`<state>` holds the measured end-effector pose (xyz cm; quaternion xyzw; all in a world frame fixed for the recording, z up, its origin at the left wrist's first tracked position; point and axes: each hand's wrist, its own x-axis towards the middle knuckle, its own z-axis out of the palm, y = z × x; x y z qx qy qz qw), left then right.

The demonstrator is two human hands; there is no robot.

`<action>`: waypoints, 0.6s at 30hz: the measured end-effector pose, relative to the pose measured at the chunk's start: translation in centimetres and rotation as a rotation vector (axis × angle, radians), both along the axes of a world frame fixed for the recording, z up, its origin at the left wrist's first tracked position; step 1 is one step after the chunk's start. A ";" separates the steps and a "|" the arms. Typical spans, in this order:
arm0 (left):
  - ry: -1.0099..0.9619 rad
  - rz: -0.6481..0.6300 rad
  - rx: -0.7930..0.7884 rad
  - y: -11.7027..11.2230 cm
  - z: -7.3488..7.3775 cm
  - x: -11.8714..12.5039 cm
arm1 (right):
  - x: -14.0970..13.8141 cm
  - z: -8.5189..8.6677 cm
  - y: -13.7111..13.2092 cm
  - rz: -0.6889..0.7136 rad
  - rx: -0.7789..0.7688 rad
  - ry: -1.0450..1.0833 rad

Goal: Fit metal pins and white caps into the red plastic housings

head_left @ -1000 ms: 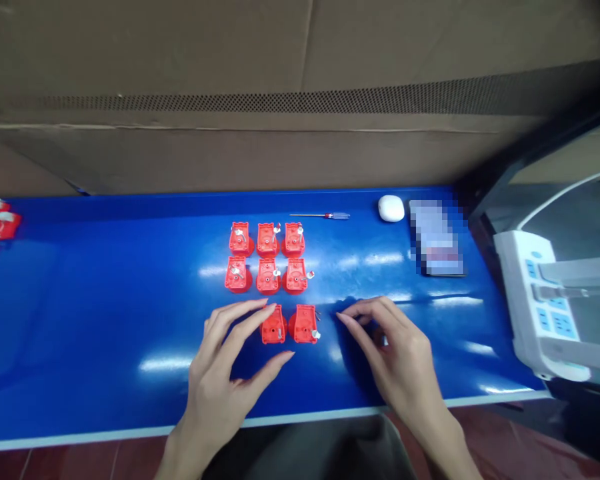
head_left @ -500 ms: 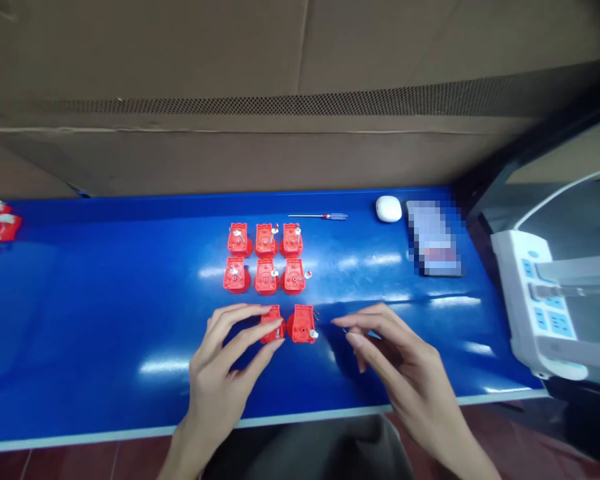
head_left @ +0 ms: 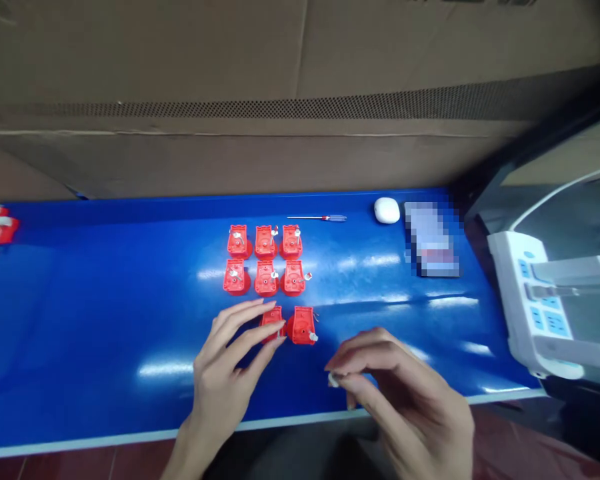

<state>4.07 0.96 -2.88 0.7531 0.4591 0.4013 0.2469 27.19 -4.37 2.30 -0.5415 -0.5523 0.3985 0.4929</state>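
Well, the person's right hand (head_left: 400, 393) is pinched narrow, thumb and fingers closed on a small white piece (head_left: 333, 380) held over the front of the bench. The left hand (head_left: 225, 367) spreads around a red plastic housing (head_left: 273, 325), touching it, though I cannot tell if it grips. A second red housing (head_left: 303, 326) stands just beside it, six more housings (head_left: 266, 260) sit in two rows behind, all on a blue workbench (head_left: 105, 320).
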 end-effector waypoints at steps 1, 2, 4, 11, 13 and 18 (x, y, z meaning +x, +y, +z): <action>0.000 0.014 0.012 -0.2 0.3 -0.1 | -0.3 0.1 0.0 0.010 0.033 -0.009; -0.002 0.031 0.022 -0.6 0.7 -0.1 | -0.5 0.2 0.1 0.021 0.066 -0.021; -0.046 0.058 0.042 -1.5 1.5 -0.2 | -0.8 0.2 0.1 0.059 0.121 -0.046; -0.391 -0.159 -0.383 -3.7 3.6 1.3 | -0.8 -0.4 -0.1 0.188 0.138 0.008; -0.443 -0.155 -0.433 -3.6 3.6 1.7 | -0.7 -0.2 0.0 0.231 0.115 0.016; -0.444 -0.113 -0.373 -3.5 3.5 1.8 | -1.0 0.6 0.4 0.229 0.071 0.016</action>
